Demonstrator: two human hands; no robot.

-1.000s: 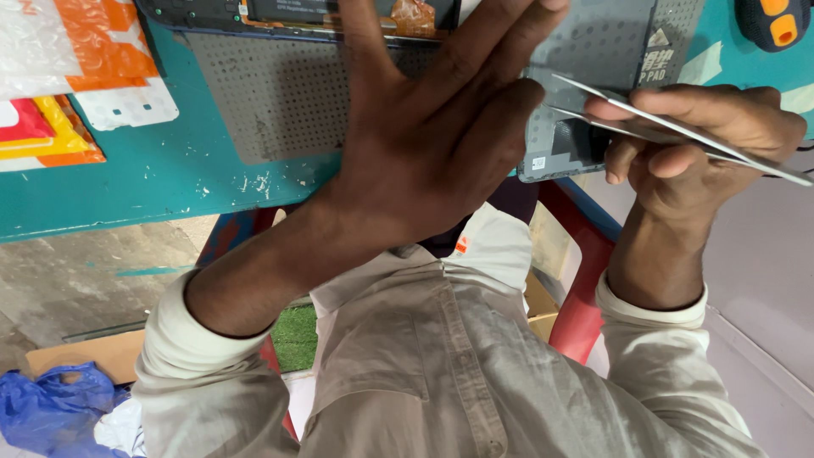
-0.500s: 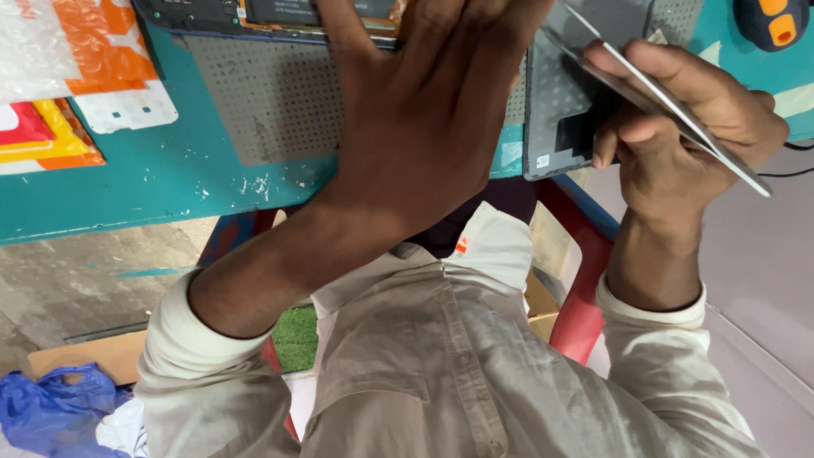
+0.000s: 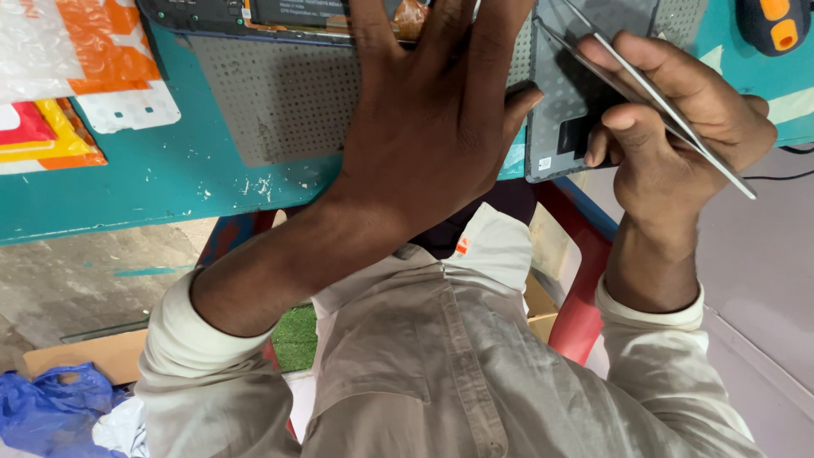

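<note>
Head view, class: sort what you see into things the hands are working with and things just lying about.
In use: left hand pressing the grey perforated mat; right hand holding metal tweezers; dark panel.

Lying about: orange-blue tool; orange-white packaging; blue bag.

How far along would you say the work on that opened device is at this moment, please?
Done, it seems: the device lies opened on the grey mat, its insides showing. In hand: the left hand presses flat on it, while the right hand has tweezers in its grip beside a thin grey panel. Left: the panel is not back on; how much inner work remains is hidden under the left hand.
</note>
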